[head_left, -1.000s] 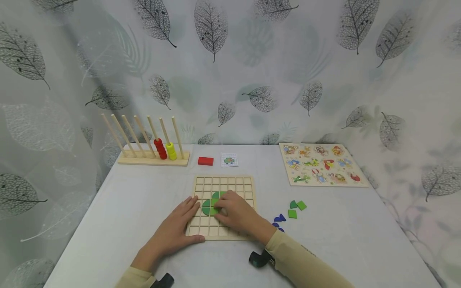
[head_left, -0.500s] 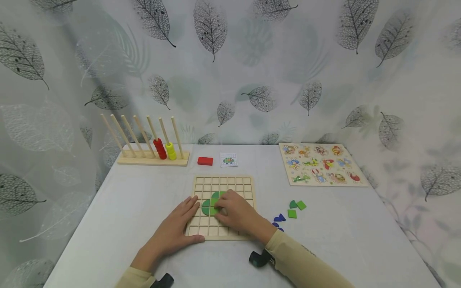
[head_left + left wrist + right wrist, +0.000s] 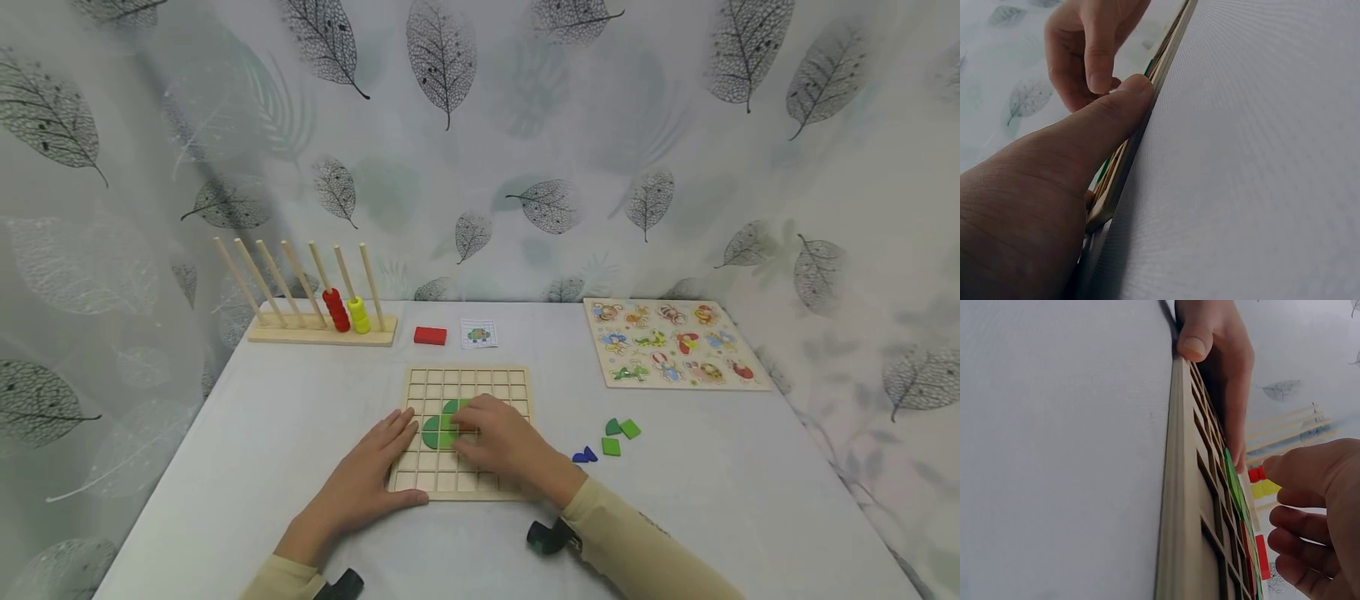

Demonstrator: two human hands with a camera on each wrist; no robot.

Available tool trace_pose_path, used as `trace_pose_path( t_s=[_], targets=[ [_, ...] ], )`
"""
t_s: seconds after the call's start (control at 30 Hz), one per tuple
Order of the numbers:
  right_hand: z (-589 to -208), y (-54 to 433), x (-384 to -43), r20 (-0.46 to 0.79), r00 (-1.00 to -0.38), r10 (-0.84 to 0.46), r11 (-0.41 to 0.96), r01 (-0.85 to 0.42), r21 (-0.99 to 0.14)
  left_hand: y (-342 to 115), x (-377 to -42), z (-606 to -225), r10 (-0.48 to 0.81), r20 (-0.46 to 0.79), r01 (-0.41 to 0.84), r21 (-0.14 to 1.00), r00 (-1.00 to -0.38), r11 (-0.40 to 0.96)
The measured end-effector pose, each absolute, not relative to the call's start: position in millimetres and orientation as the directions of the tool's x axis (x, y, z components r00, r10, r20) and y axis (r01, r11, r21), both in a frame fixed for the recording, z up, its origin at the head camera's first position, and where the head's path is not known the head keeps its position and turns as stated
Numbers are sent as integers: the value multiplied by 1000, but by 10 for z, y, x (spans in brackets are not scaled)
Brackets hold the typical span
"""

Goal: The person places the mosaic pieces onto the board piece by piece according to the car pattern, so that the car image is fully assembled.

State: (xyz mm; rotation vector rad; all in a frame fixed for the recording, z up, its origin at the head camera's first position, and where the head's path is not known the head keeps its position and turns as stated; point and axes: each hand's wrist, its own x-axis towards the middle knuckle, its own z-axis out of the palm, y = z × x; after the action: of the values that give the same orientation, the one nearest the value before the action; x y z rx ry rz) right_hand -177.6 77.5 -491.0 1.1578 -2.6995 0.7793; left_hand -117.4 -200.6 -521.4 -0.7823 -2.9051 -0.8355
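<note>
A wooden grid board lies in front of me, with green tiles set in its middle cells, some curved and some square. My left hand rests at the board's left side, fingers straight along that edge and thumb on the near corner. Over the green tiles hovers my right hand, hiding part of the grid. In the right wrist view, the right hand's thumb and loosely bent fingers stand apart with nothing between them. That view also shows a reddish tile in the grid beside the green ones.
Right of the board lie loose green tiles and small blue pieces. Behind it are a red block and a picture card. A peg stand with red and yellow beads is back left; an insect puzzle board, back right.
My right hand has drawn slightly right and its fingers have loosened. Its forearm now covers more of the blue pieces. The left hand stays where it was.
</note>
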Motion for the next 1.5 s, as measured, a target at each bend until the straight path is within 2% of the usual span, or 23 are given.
trace_pose_path(
  t_s=[0.37, 0.77, 1.5],
  targets=[
    [-4722, 989, -1716, 246, -762, -600, 619, -636, -461, -2006, -1180, -5190, 444, 109, 436, 498, -889, 750],
    [-4639, 1284, -1717, 320, -757, -570, 607, -651, -457, -2003, -1180, -5216, 447, 117, 442, 496, -887, 747],
    [-4518, 1779, -1605, 339, -819, -463, 675, -573, -465, -2007, -1175, -5226, 449, 113, 442, 498, -886, 746]
  ],
)
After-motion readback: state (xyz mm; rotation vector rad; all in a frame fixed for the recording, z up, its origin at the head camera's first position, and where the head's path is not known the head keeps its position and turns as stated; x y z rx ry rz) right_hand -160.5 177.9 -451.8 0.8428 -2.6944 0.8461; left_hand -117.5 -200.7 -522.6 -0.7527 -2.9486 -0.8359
